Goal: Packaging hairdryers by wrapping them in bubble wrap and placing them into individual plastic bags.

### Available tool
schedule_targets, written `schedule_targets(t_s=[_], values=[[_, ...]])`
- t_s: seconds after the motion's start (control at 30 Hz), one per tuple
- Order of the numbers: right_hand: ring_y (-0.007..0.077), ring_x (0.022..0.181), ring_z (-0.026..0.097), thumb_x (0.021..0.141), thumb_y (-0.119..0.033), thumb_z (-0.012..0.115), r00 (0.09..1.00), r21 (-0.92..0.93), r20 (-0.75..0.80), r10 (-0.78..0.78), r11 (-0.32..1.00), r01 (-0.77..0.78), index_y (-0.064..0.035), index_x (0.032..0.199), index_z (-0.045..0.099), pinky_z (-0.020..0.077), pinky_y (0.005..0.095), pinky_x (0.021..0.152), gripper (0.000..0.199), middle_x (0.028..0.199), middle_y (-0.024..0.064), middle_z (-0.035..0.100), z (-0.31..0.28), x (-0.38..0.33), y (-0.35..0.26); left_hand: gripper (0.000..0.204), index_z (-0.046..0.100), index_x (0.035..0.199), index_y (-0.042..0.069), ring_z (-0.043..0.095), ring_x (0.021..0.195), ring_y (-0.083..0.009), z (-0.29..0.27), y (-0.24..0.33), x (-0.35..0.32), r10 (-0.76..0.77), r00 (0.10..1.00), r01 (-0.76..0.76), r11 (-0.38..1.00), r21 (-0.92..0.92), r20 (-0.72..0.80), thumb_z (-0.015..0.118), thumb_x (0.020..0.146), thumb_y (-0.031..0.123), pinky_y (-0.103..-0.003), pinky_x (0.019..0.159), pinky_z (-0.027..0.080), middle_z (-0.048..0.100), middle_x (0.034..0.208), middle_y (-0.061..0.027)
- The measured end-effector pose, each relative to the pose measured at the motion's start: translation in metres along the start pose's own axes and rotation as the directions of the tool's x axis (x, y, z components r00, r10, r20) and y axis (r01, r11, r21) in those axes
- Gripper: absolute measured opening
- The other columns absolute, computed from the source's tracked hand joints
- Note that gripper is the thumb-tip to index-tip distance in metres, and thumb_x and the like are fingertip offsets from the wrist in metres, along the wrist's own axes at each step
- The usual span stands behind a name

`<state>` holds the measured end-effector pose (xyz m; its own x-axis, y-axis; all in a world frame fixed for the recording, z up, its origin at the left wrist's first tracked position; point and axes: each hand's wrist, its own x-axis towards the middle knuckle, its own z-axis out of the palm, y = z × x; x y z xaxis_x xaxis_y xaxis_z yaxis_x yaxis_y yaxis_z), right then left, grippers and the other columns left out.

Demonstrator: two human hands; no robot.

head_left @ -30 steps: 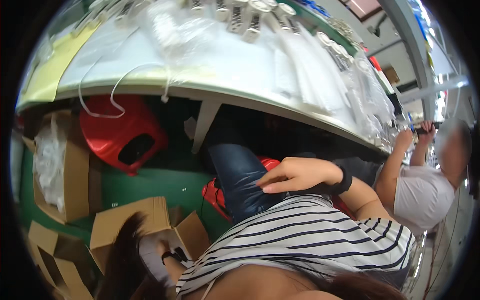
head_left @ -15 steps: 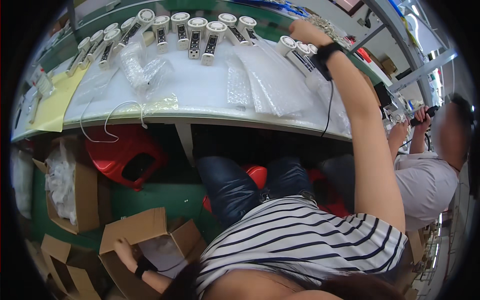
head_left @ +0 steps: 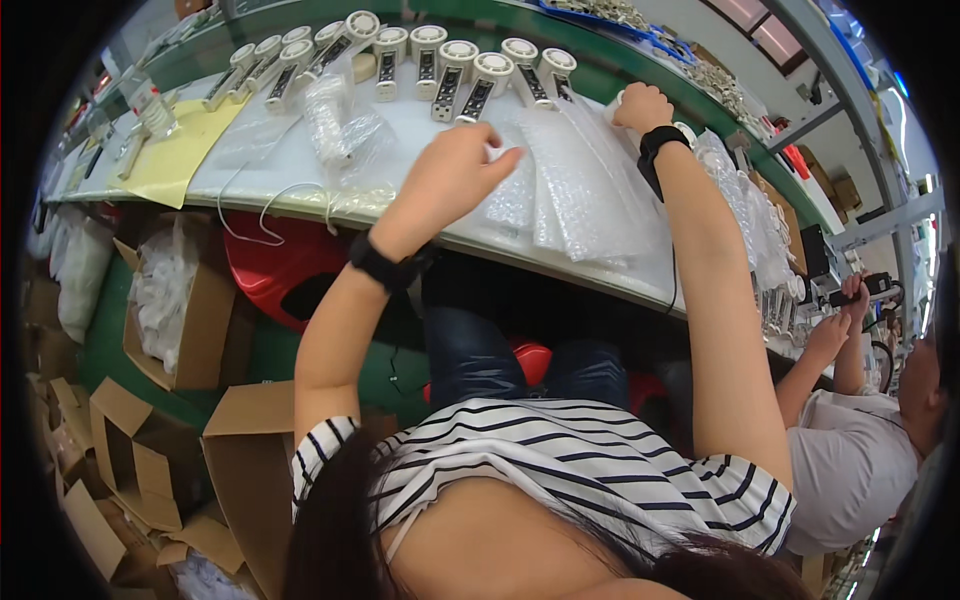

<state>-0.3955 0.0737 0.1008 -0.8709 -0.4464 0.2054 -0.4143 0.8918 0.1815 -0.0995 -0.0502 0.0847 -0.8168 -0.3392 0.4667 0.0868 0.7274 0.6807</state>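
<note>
My left hand hovers over the near part of the table, thumb spread from the fingers, with nothing visible in it. Below and beside it lie clear bubble wrap bags. My right hand is at the right end of the row of devices, fingers curled round a white round-headed device, mostly hidden by the hand. Several such white devices, each with a round head and dark-faced stem, stand or lean along the back. A bubble-wrapped piece lies left of my left hand.
A yellow sheet lies at the table's left, a clear bottle beside it. Open cardboard boxes and a red stool are on the floor. At the right, a co-worker sits by more wrapped pieces.
My left hand has come up from the cardboard box at the lower left to above the table. My right hand has moved a little nearer, and the view has shifted.
</note>
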Motion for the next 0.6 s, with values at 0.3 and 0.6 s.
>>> schedule_targets(t_s=[0.3,0.6], values=[[0.0324,0.084,0.061,0.064,-0.030,0.068,0.944,0.367,-0.321,-0.076,0.909,0.198,0.0031,0.104,0.054,0.0491,0.0354,0.074,0.053,0.102,0.0218,0.058,-0.077,-0.021,0.027,0.063,0.054,0.056,-0.003,0.055,0.053,-0.0309,0.070,0.056,0.072,-0.127,0.978,0.096,0.979,0.179,0.167,0.051,0.076,0.056,-0.037,0.051,0.044,0.056,0.055,-0.0133],[0.0171,0.085,0.057,0.074,-0.017,0.068,0.652,0.665,-0.744,0.145,0.072,0.743,0.0002,0.116,0.042,0.0466,0.0259,0.069,0.052,0.097,0.0071,0.057,-0.136,-0.112,0.041,0.031,0.059,0.075,-0.001,0.062,0.064,-0.0271,0.104,0.026,0.093,-0.146,0.981,0.167,0.970,-0.175,0.126,0.062,0.074,0.030,-0.036,0.052,0.047,0.058,0.065,-0.0136]])
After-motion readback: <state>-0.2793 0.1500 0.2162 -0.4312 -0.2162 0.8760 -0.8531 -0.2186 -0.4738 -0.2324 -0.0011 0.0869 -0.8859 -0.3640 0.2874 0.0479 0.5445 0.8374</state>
